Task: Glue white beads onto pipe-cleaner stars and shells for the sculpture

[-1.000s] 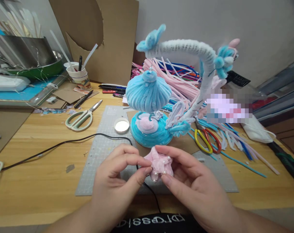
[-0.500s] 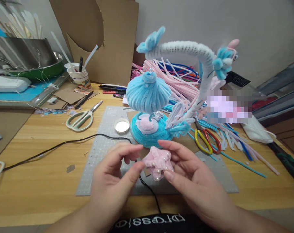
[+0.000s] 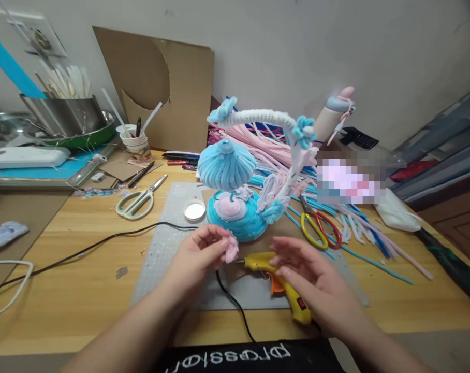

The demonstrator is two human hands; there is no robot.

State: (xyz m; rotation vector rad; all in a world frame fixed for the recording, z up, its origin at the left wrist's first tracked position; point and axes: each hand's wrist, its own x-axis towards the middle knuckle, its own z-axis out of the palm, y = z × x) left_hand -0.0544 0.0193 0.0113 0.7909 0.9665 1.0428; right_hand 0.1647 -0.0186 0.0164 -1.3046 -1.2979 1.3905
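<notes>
A small pink fuzzy star (image 3: 231,247) is pinched between the thumb and fingers of my left hand (image 3: 206,248), turned so that its edge shows. My right hand (image 3: 310,280) is open, fingers and thumb apart, beside a yellow hot glue gun (image 3: 258,260) with an orange trigger that lies on the grey cutting mat (image 3: 161,269). Whether the hand touches the gun is hard to see. Just beyond my hands stands a lamp-like pipe-cleaner piece with a blue round base (image 3: 215,220), a white curved arm (image 3: 258,117) and a hanging blue shade (image 3: 227,166).
Green-handled scissors (image 3: 142,199) and a small round white dish (image 3: 195,210) lie left of the piece. Yellow-and-red-handled pliers (image 3: 320,230) and many pipe cleaners (image 3: 254,142) are on the right. A black cord (image 3: 103,235) crosses the table. Behind stand paper cups (image 3: 136,142) and cardboard (image 3: 192,93).
My right hand has let go of the pink star and moved right, uncovering the glue gun. My left hand keeps the star, now turned edge-on. The view has shifted back and up.
</notes>
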